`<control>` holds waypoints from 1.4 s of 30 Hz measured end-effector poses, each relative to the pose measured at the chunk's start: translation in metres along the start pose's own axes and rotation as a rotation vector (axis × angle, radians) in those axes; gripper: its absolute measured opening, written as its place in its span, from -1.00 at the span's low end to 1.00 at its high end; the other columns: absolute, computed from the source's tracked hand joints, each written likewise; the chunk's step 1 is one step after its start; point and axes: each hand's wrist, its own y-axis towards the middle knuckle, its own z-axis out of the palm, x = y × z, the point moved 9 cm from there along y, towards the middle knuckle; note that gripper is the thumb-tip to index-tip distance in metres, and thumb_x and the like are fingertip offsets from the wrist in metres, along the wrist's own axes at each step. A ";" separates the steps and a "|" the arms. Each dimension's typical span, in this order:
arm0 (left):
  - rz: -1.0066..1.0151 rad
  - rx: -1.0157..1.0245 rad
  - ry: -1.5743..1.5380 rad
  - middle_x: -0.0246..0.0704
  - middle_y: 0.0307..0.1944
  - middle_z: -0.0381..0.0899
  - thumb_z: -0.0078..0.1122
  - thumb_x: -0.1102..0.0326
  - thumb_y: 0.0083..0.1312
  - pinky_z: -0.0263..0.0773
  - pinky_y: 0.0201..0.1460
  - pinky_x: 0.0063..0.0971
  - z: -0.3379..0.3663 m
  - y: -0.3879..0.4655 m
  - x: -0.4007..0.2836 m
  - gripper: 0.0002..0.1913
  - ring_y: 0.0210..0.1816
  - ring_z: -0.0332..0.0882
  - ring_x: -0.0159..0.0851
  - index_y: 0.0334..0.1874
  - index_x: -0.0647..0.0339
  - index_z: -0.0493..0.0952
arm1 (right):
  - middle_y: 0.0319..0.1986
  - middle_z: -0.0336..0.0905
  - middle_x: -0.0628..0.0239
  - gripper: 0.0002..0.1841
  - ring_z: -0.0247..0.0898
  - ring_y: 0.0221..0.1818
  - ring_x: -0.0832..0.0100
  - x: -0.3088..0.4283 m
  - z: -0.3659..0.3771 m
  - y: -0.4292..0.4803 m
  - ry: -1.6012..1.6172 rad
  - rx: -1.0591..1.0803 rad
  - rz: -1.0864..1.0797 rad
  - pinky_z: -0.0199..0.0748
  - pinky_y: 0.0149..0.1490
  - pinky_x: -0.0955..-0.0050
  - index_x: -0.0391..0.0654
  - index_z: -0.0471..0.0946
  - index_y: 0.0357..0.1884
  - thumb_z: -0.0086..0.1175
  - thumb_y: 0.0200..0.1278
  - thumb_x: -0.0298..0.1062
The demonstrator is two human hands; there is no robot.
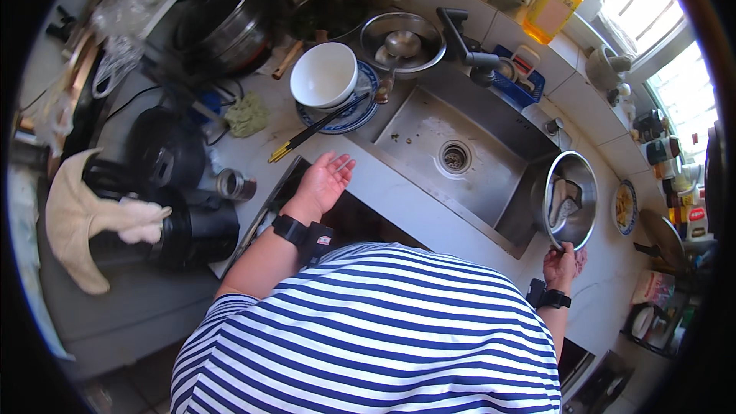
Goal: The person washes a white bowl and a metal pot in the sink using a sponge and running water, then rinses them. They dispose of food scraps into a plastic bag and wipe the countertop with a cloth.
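My right hand [560,265] grips the near rim of a stainless steel bowl [587,207], which is tilted at the right end of the sink. Grey and brown pieces [564,204], perhaps cloth or fish, lie inside it. My left hand [329,179] is palm up with fingers apart and holds nothing, over the counter's front edge. Beyond it a white bowl [324,75] stands on blue-patterned plates [363,112], with black chopsticks [316,129] across their edge. A steel basin [434,57] with a ladle [402,44] in it stands behind the sink [437,126].
The black faucet [466,49] rises behind the sink near a blue basket [520,83]. A yellow soap bottle [552,3] stands on the ledge. At left are a green cloth [247,114], a glass jar [236,184] and black appliances. A plate of food [624,207] is at right.
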 end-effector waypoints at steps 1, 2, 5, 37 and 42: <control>0.002 -0.023 -0.015 -0.23 0.04 0.49 0.13 0.20 0.37 0.45 0.02 -0.40 -0.002 0.007 -0.005 -0.66 0.06 0.52 -0.18 0.04 0.26 0.38 | -0.63 0.48 0.43 -0.92 0.35 -0.65 0.55 -0.002 0.003 -0.007 0.008 -0.021 0.011 0.36 -0.55 0.60 -0.04 0.48 -0.41 0.05 0.20 -0.31; -0.011 -0.028 -0.006 -0.24 0.07 0.46 0.14 0.15 0.37 0.42 0.07 -0.38 0.000 0.014 -0.009 -0.62 0.10 0.49 -0.18 0.07 0.27 0.36 | -0.63 0.47 0.44 -0.92 0.34 -0.66 0.55 -0.002 0.008 -0.011 -0.009 -0.046 0.003 0.35 -0.55 0.60 -0.03 0.48 -0.42 0.05 0.21 -0.31; -0.022 -0.007 -0.014 -0.24 0.08 0.44 0.16 0.13 0.36 0.41 0.08 -0.37 0.008 0.033 -0.020 -0.60 0.11 0.49 -0.18 0.09 0.24 0.35 | -0.63 0.46 0.45 -0.90 0.33 -0.66 0.55 -0.007 0.027 -0.023 -0.048 -0.076 -0.013 0.31 -0.55 0.58 -0.02 0.45 -0.45 0.05 0.21 -0.31; 0.071 -0.121 -0.238 0.14 0.18 0.39 -0.07 0.49 0.29 0.65 0.04 -0.23 0.008 0.093 -0.028 -0.55 0.18 0.42 0.22 0.20 0.58 0.24 | -0.45 0.48 0.26 -0.79 0.52 -0.43 0.40 -0.138 0.084 0.139 -0.403 0.007 0.515 0.57 -0.40 0.48 -0.15 0.39 -0.19 -0.02 0.37 -0.20; 0.085 -0.205 -0.264 0.22 0.20 0.34 -0.08 0.51 0.26 0.62 0.08 -0.16 -0.001 0.088 -0.028 -0.50 0.21 0.38 0.30 0.24 0.64 0.18 | 0.02 0.43 0.04 -0.58 0.57 -0.18 0.17 -0.131 0.094 0.114 -0.361 0.124 0.553 0.65 -0.24 0.26 -0.21 0.26 0.15 -0.07 0.44 -0.11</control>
